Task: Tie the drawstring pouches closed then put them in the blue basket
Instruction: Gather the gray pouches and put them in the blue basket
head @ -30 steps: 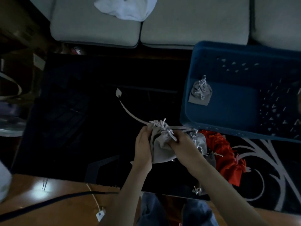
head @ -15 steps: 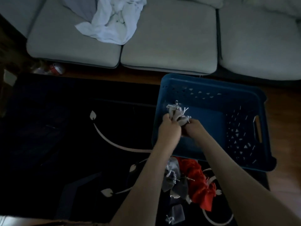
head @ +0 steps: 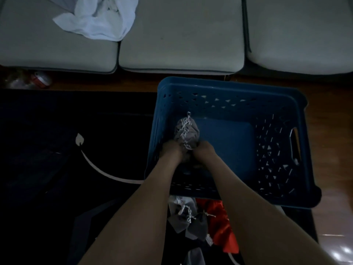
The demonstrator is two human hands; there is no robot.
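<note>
1. Sofa point(head: 181, 35): pale grey seat cushions, beyond the blue basket's far wall.
2. Rug point(head: 57, 150): black with a white leaf-and-stem motif, to the left of the basket and running under its near edge.
3. Blue basket point(head: 229, 85): rectangular plastic, perforated walls, handle slot in the right wall. It stands on the floor and is the landmark for this list.
4. White cloth point(head: 99, 18): crumpled on the sofa, far-left of the basket.
5. Loose pouches point(head: 181, 217): a heap of grey ones with a red one point(head: 223, 226) beside them, on the rug just outside the basket's near wall. Judged not yet dealt with.
6. Left grip point(head: 170, 150), right grip point(head: 204, 150): bare hands, both inside the basket at its left end and against the near end of item 7. The fingers are lost in the dim light, so clamped or released cannot be told. Step in hand, as judged: depositing. To do it well:
   - Set the pouch flat on the basket floor.
   - Let go without catching the cord, so the knot holds.
   - Lift both hands straight out over the near wall.
7. Grey drawstring pouch point(head: 188, 131): inside the basket, left end, low against the floor. It is soft grey fabric with the mouth gathered and white cord knotted, its loose ends trailing. Whether a second pouch lies under it is unclear.
</note>
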